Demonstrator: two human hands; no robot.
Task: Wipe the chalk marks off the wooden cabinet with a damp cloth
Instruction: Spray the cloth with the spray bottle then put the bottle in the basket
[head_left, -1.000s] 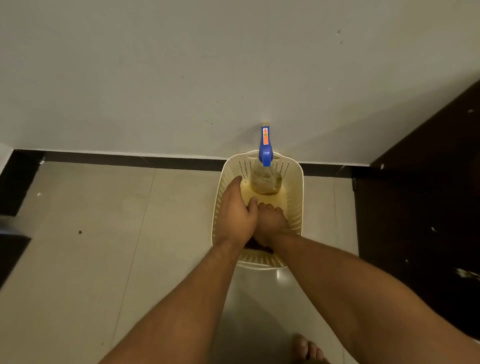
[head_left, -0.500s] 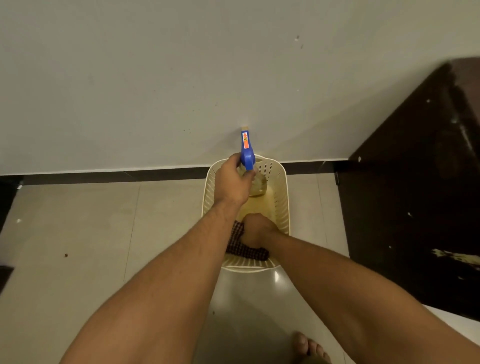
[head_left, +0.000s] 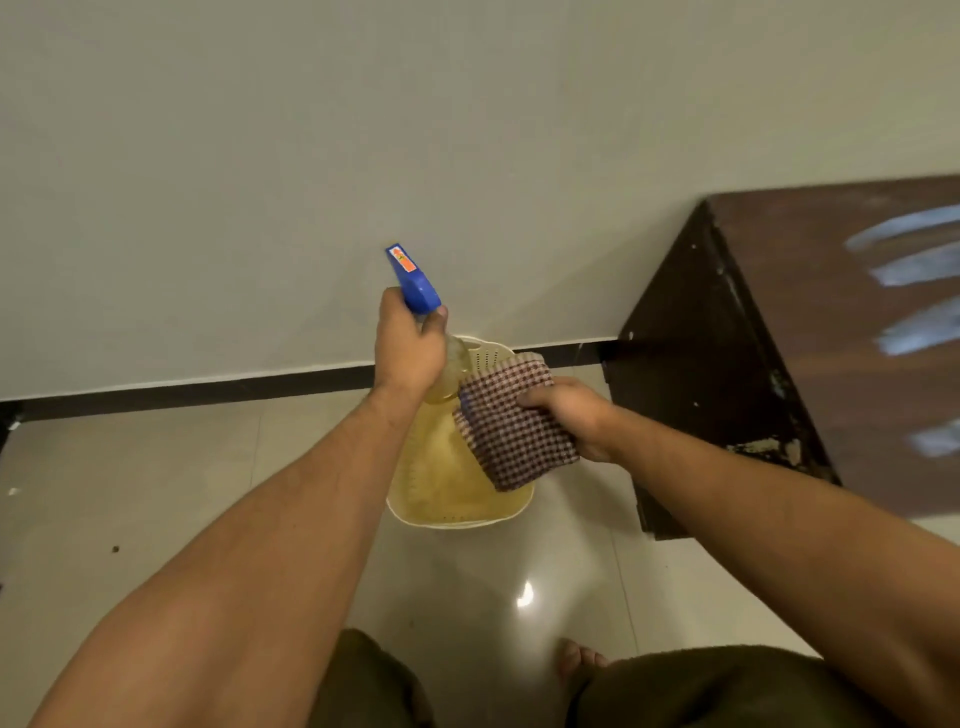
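Note:
My left hand (head_left: 408, 351) grips the neck of a clear spray bottle (head_left: 414, 283) with a blue trigger head, lifted above the cream basket (head_left: 452, 499). My right hand (head_left: 569, 415) holds a folded dark checked cloth (head_left: 511, 423) just right of the bottle, also above the basket. The dark wooden cabinet (head_left: 810, 332) stands at the right. Whitish chalk marks (head_left: 914, 270) streak its top.
The cream perforated basket sits on the glossy tiled floor (head_left: 156, 493) against a pale wall (head_left: 363, 130) with a dark skirting. My knees and a bare foot (head_left: 576, 660) show at the bottom edge.
Both hands have risen out of the basket, the left lifting the spray bottle and the right lifting the cloth. My view has swung right, bringing the cabinet top into sight.

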